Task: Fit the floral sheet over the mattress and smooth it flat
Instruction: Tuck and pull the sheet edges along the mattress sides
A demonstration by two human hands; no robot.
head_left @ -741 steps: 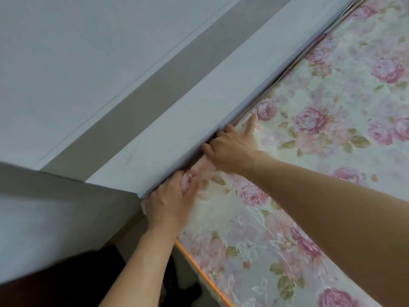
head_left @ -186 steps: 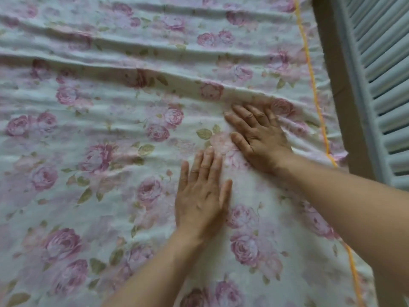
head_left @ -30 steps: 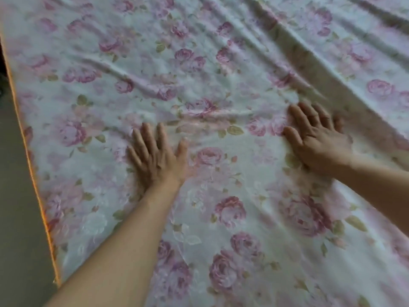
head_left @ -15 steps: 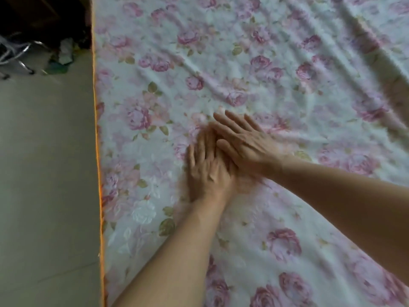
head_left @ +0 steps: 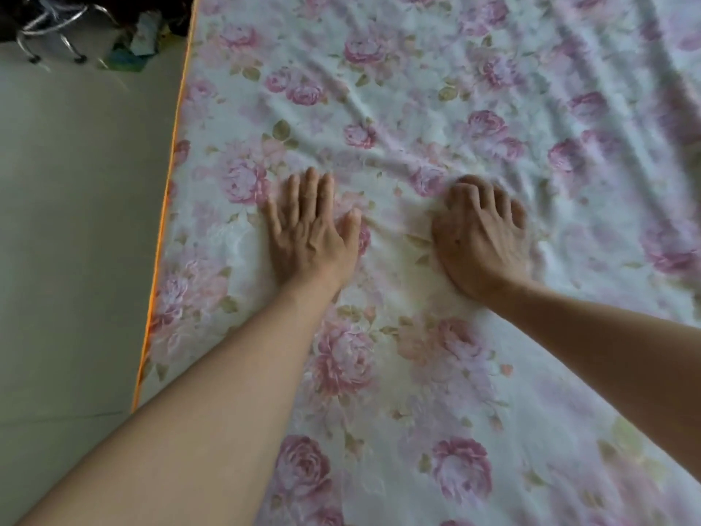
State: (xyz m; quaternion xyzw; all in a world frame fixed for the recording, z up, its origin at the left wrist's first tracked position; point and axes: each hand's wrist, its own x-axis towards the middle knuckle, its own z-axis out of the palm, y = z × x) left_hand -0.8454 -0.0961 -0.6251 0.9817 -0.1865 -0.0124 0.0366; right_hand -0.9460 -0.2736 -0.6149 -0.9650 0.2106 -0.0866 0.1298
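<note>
Sheet position: the floral sheet [head_left: 436, 108] lies spread over the mattress and fills most of the view, its orange-piped edge [head_left: 167, 206] running along the left side next to the pale floor [head_left: 76, 222]
Done so far: the cloth seems to be on and covering the bed; the stretch nearest the camera, below the two hands, looks fairly flat
Left to do: soft ridges and folds [head_left: 379, 119] run across the fabric beyond the fingertips and off toward the upper right, so I judge the smoothing only partly finished; whether the corners are tucked cannot be told from here
Left hand: the left hand [head_left: 311, 229] lies palm down on the sheet, fingers straight and close together, thumb out to the side, gripping nothing, just pressing flat on the cloth
Right hand: the right hand [head_left: 478, 237] also lies palm down, well apart from the left, its fingers a little bent at the knuckles with the tips on the fabric; it pinches nothing that I can see, though a small pucker sits just ahead of the fingertips
Step in hand: likely a two-handed sweep, pushing creases outward
Background: metal legs [head_left: 57, 28] and some clutter sit on the floor at the upper left corner
</note>
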